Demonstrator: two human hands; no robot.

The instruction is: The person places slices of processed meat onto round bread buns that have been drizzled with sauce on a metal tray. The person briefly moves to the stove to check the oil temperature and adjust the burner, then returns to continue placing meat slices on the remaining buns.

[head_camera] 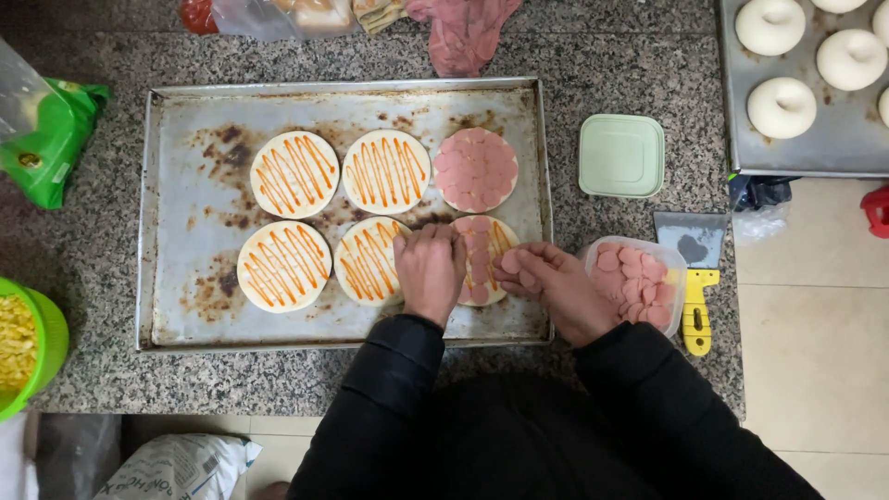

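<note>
A worn metal baking tray on a granite counter holds several round dough bases. Most carry orange sauce zigzags. The top right base is fully covered with pink sausage slices. The bottom right base is partly covered. My left hand rests fingers-down on that base's left edge, pressing a slice. My right hand holds a few pink sausage slices at the base's right edge. A clear tub of sausage slices stands just right of the tray.
A pale green lid lies right of the tray, a scraper with a yellow handle beside the tub. A second tray with white dough rings is top right. A green bowl of corn and green bag sit left.
</note>
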